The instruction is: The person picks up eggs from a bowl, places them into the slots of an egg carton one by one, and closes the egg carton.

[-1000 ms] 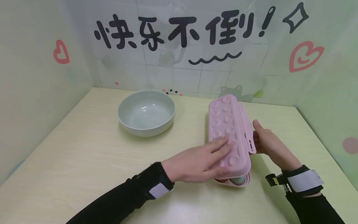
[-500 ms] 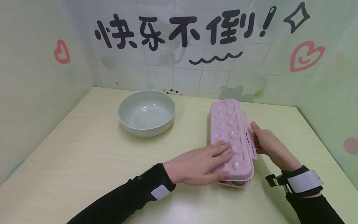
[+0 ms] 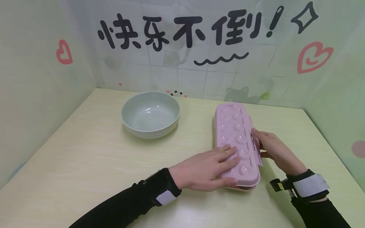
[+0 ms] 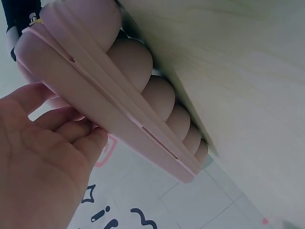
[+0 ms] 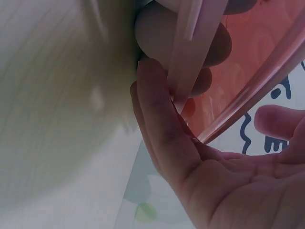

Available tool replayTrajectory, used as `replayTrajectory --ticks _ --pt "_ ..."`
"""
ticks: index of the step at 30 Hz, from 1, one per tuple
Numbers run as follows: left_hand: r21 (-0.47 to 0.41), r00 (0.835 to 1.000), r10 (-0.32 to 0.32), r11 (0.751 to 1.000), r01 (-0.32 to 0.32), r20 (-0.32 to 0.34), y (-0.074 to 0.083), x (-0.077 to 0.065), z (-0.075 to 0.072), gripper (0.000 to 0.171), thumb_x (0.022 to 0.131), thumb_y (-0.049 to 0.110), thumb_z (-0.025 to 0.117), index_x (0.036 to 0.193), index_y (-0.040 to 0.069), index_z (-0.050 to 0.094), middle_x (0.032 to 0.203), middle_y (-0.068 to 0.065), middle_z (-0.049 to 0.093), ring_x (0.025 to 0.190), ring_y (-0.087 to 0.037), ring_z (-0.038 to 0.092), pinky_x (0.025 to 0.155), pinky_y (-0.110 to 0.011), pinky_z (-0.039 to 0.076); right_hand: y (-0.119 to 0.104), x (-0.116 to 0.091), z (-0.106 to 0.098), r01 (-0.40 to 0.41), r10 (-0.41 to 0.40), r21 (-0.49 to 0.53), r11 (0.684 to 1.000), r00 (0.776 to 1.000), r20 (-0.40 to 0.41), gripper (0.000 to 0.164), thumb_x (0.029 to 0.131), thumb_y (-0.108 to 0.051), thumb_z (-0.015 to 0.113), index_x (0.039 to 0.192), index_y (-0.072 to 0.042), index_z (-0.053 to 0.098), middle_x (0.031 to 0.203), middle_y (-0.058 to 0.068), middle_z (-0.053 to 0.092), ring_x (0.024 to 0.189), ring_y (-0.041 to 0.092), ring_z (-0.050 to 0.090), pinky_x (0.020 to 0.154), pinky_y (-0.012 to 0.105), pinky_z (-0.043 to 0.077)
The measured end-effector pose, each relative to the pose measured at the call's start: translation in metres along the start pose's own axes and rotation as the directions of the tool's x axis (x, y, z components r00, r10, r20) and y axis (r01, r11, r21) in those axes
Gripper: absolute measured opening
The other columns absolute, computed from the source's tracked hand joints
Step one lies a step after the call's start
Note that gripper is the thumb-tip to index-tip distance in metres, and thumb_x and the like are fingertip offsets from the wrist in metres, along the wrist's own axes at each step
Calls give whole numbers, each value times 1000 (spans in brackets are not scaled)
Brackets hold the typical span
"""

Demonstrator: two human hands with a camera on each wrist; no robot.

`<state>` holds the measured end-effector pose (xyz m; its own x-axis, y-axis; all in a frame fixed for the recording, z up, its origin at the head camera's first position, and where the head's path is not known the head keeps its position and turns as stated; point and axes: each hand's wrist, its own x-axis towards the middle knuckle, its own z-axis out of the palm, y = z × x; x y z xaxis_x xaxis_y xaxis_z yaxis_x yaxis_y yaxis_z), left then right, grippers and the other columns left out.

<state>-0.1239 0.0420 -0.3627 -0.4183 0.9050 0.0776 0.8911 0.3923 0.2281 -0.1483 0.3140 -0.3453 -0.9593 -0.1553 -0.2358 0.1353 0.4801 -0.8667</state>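
Note:
A long pink egg box [image 3: 232, 126] with a bumpy lid stands at the right of the table. My left hand [image 3: 209, 171] lies across the near part of the lid, its fingers spread and fairly straight. In the left wrist view, the rounded egg cups [image 4: 159, 98] of the base show beneath the rim. My right hand [image 3: 275, 150] is at the box's right side, thumb by the lid edge. In the right wrist view its extended fingers [image 5: 159, 109] rest against the base, and the lid [image 5: 267, 76] stands at an angle above it. The front edge shows a narrow gap.
A pale grey-green bowl [image 3: 151, 115] stands left of the box towards the back. Printed walls [image 3: 182, 72] enclose the light wooden table [image 3: 85, 158] at the back and both sides.
The lid has come down on the base, covering the coloured eggs seen at the front. My left hand has gone down with it, and my right thumb has moved to the lid edge.

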Motion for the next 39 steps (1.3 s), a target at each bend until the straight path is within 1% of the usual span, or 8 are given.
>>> replayTrajectory --ticks 6,14,18,22,25,30,34,39 --pt "2 1000 -10 1000 10 10 0 1 1 72 100 62 24 156 16 24 162 -6 9 147 -18 -2 114 -26 2 1 2 0 -24 24 -50 998 1000 -16 67 104 -50 36 133 10 46 107 17 56 96 24 56 82 40 51" --pt "17 999 -28 999 28 41 2 2 6 75 98 66 23 156 18 25 162 -4 8 147 -17 -3 113 -26 -1 1 7 5 -57 54 -81 995 998 -36 68 105 -41 41 141 16 35 133 29 47 116 39 52 84 40 53" --pt "38 999 -30 999 28 38 2 3 7 76 98 66 22 156 17 26 162 -5 9 147 -17 -2 114 -27 -1 -1 6 7 -52 48 -101 994 998 -44 64 105 -36 44 141 17 36 136 32 46 117 40 52 85 41 53" --pt "43 999 -31 999 30 34 2 3 8 76 98 67 23 156 18 27 162 -5 8 147 -18 -2 114 -27 -1 -1 6 9 -33 25 -133 991 998 -60 64 104 -36 46 139 17 38 137 32 46 119 38 52 88 44 51" --pt "38 999 -28 999 27 28 2 3 9 77 98 67 23 156 17 27 162 -5 8 147 -18 -2 114 -27 -1 0 6 10 -17 -2 -171 985 994 -106 64 102 -38 50 137 14 44 136 29 49 116 36 54 90 47 50" --pt "29 999 -29 999 28 27 2 3 10 77 98 67 24 156 17 27 162 -5 9 147 -18 -2 113 -27 -1 1 5 15 -8 -36 -246 969 984 -175 63 99 -41 55 133 11 52 127 26 57 100 30 64 85 47 51" --pt "28 999 -29 999 28 27 2 3 11 77 97 68 24 156 17 27 162 -5 8 147 -17 -2 113 -26 -1 0 4 17 -17 -36 -284 959 983 -181 65 98 -43 57 132 13 52 123 27 60 97 30 66 84 47 51" --pt "31 1000 -24 999 23 21 1 2 11 78 97 68 24 156 17 27 162 -5 9 147 -17 -2 113 -26 -1 0 5 17 -21 -30 -283 959 984 -175 66 98 -43 57 132 13 52 122 26 61 95 30 68 85 48 50"
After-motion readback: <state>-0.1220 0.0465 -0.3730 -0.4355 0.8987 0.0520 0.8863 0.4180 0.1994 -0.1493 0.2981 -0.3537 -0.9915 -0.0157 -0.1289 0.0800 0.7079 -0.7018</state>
